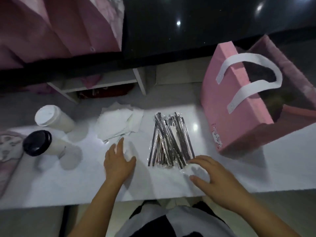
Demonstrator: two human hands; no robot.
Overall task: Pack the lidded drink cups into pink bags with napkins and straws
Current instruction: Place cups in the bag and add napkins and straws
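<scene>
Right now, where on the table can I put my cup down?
The table has two bare patches: near-left, between the black-lidded cup and the left hand; and near-right, between the right hand and the pink bag. The middle is crowded with napkins and straws.

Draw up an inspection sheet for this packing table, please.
Surface: white table, glossy, with glare.
Job's things: white-lidded cup and black-lidded cup standing at left; napkins in a loose pile; wrapped straws heaped mid-table; pink bag open at right.
Clutter: pink printed piece lying flat at the left edge.
Hands: left hand open beside the napkins; right hand open at the straws' near ends, contact unclear.
Cables: nothing seen.
Surroundings: pink cloth hanging beyond; white shelf; dark counter.
</scene>
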